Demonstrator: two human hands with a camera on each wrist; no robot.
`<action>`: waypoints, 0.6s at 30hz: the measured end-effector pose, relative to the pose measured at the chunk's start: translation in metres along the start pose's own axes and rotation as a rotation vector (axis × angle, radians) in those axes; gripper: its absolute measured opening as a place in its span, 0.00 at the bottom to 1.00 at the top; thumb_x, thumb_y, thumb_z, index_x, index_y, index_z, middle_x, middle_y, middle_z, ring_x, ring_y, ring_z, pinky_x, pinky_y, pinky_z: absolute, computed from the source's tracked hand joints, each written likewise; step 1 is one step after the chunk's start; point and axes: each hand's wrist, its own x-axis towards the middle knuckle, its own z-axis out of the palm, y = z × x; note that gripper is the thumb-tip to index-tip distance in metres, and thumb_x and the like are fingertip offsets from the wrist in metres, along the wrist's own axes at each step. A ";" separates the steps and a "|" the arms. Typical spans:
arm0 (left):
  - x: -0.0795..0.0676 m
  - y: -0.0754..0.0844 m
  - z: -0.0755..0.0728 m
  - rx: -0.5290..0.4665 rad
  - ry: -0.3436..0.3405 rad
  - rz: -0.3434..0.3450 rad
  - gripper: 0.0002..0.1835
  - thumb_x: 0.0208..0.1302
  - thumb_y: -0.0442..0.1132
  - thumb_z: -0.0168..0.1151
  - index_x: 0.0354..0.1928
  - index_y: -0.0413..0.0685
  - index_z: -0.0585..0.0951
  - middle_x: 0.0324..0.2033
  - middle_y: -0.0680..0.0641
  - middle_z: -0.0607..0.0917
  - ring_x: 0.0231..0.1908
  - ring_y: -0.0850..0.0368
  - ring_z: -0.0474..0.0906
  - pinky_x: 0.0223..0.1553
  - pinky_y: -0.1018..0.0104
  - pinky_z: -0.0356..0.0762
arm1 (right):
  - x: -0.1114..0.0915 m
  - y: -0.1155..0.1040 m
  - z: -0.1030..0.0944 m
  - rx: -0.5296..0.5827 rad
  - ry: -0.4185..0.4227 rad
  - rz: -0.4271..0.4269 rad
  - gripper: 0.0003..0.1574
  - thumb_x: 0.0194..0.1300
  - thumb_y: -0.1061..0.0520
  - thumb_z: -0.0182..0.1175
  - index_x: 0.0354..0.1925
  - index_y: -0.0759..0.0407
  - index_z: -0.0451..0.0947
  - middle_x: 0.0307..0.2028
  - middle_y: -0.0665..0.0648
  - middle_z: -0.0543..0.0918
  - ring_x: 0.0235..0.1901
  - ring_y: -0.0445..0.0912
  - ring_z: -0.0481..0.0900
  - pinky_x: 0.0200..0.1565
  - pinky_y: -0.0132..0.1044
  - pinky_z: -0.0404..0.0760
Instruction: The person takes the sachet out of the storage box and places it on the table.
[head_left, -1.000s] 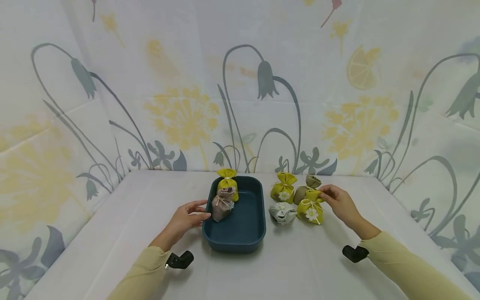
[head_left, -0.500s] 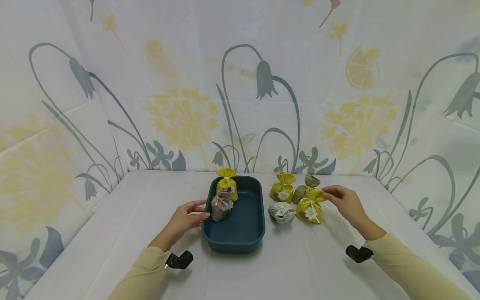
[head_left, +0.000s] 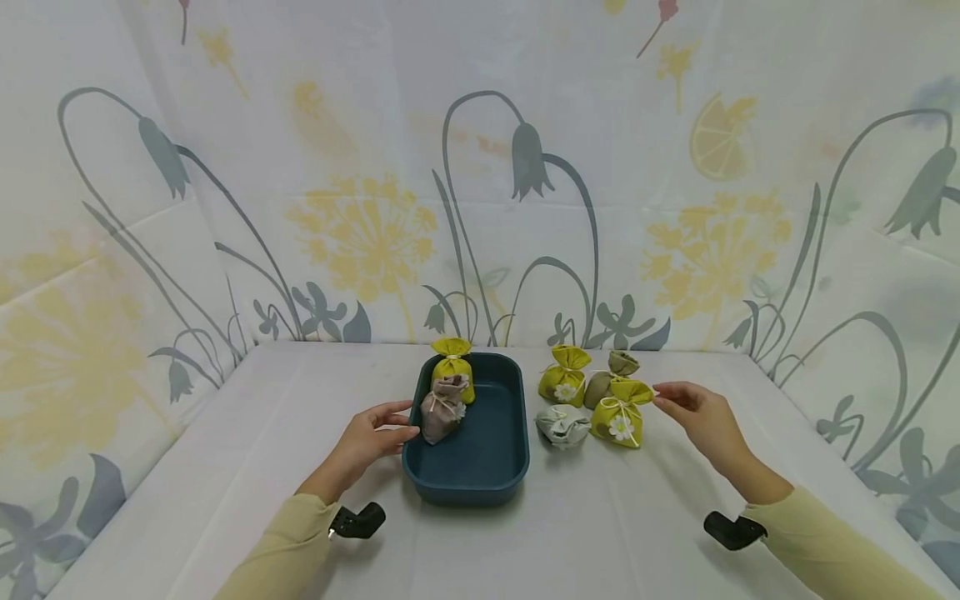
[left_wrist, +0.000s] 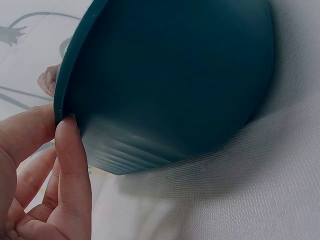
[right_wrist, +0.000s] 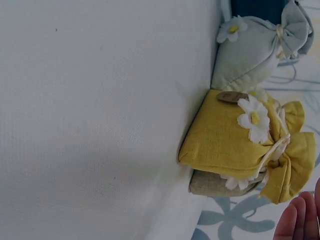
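Observation:
My left hand (head_left: 367,437) holds the left rim of a dark teal tub (head_left: 480,483), with the thumb on one side of the wall and a finger on the other in the left wrist view. Inside the tub stand a yellow drawstring pouch (head_left: 452,367) and, before it, a mauve-brown pouch (head_left: 442,412). My right hand (head_left: 705,421) is just right of the front yellow pouch (head_left: 618,417), which bears a white flower. Its fingers (right_wrist: 297,217) are fairly straight and sit slightly apart from the gathered top in the right wrist view, where little of the hand shows.
Right of the tub are a pale grey pouch (head_left: 562,427), another yellow pouch (head_left: 564,383) and an olive-brown pouch (head_left: 600,387), partly hidden behind the front yellow one. A flower-printed cloth (head_left: 360,125) hangs behind the white-covered table (head_left: 570,533).
The right hand has let go of the front yellow pouch's top and drawn back to the right, towards me. The left hand stays at the tub's rim.

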 end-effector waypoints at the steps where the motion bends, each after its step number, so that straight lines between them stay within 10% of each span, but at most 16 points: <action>1: 0.000 0.000 0.000 0.000 0.001 -0.002 0.29 0.55 0.39 0.69 0.60 0.44 0.73 0.47 0.41 0.77 0.38 0.55 0.79 0.39 0.61 0.80 | -0.002 -0.002 0.000 0.005 -0.002 0.003 0.20 0.64 0.54 0.60 0.48 0.67 0.78 0.39 0.62 0.82 0.34 0.29 0.76 0.33 0.24 0.75; 18: 0.001 -0.002 0.001 -0.001 0.005 -0.007 0.30 0.54 0.39 0.69 0.60 0.45 0.74 0.46 0.41 0.77 0.38 0.55 0.79 0.40 0.60 0.80 | -0.025 -0.027 0.010 0.142 -0.055 0.017 0.18 0.62 0.57 0.61 0.48 0.68 0.78 0.38 0.60 0.82 0.35 0.36 0.78 0.35 0.25 0.77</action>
